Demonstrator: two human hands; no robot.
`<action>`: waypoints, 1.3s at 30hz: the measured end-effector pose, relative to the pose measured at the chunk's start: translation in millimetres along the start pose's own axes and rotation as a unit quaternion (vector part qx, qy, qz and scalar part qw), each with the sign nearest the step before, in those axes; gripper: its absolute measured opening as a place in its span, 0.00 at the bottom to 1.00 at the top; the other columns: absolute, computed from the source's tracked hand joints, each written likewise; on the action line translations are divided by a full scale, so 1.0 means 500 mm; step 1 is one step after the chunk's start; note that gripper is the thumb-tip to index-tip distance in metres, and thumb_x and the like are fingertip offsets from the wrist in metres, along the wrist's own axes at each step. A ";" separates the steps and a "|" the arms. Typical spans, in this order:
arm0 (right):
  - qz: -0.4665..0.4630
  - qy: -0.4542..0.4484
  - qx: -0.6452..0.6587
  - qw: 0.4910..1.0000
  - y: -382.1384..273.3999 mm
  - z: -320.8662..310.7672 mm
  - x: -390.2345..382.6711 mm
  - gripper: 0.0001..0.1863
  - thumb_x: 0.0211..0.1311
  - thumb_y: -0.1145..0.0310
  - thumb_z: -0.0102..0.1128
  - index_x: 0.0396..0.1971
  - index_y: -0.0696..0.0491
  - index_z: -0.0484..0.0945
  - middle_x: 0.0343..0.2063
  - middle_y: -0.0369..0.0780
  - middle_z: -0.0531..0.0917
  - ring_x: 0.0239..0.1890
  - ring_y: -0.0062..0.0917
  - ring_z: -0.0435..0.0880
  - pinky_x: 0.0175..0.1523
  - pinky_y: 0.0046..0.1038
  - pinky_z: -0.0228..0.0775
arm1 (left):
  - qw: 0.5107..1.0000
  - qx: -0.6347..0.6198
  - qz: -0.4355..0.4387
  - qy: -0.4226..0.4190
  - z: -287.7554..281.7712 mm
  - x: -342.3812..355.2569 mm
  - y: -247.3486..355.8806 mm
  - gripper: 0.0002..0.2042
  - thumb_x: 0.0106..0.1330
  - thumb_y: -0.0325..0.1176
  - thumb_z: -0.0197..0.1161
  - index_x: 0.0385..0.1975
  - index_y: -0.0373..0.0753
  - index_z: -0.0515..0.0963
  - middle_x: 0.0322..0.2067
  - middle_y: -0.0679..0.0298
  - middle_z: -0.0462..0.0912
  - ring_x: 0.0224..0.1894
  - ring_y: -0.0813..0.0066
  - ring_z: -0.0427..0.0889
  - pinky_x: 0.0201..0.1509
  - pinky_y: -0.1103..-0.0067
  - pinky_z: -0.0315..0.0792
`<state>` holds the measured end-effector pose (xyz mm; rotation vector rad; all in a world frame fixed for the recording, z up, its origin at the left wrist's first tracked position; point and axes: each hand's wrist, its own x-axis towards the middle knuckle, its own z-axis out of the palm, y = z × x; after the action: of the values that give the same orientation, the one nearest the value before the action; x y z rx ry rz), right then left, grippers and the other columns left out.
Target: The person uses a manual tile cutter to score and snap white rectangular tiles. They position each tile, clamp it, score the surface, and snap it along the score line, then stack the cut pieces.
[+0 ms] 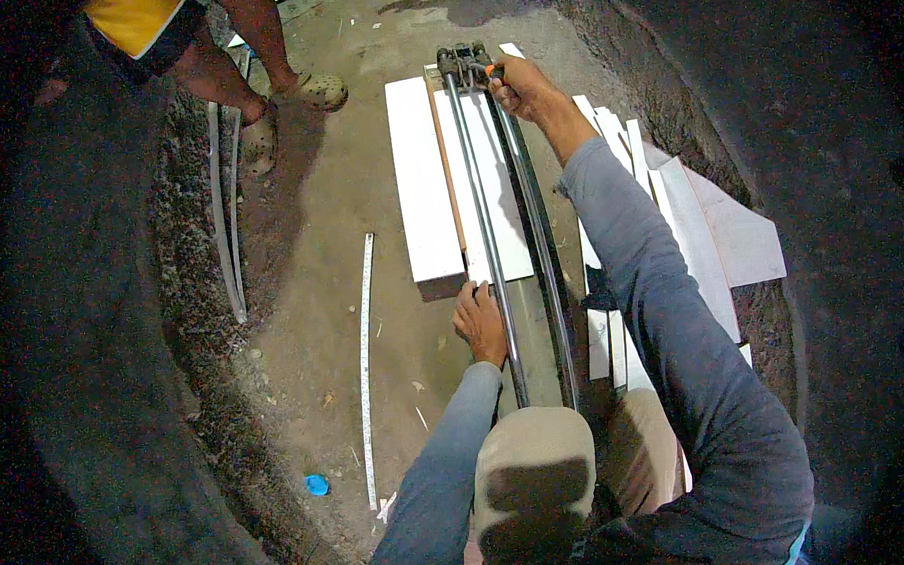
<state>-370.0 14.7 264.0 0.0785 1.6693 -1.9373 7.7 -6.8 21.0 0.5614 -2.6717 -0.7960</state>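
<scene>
My right hand (528, 91) is closed round the handle of a tile cutter (488, 241), at the far end of its two long metal rails. An orange part shows beside the fingers. My left hand (480, 323) lies by the left rail, its bent fingers apart at the near edge of a white tile (481, 197); how firmly it presses there I cannot tell. The tile lies flat under the rails. Left of it is another white slab (421, 184), with a narrow brown strip (446, 163) between the two.
A long measuring strip (370, 375) lies on the floor at the left, near a blue cap-like piece (317, 484). Cut white strips and tile pieces (714, 228) are piled at the right. A person's feet in clogs (311, 91) stand far left, near two long pale strips (220, 206).
</scene>
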 end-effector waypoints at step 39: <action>0.046 0.067 -0.010 0.997 0.083 -0.003 -0.013 0.16 0.74 0.53 0.45 0.34 0.50 0.70 0.16 0.31 0.72 0.12 0.13 0.64 0.14 0.19 0.52 | 1.000 -0.009 0.001 -0.004 0.010 0.004 0.011 0.19 0.74 0.33 0.59 0.63 0.42 0.70 0.65 0.56 0.65 0.69 0.53 0.63 0.70 0.55 0.54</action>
<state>-346.2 16.2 229.5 0.2772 1.7392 -1.8814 2.3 -1.1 20.6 0.5519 -2.6697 -0.8236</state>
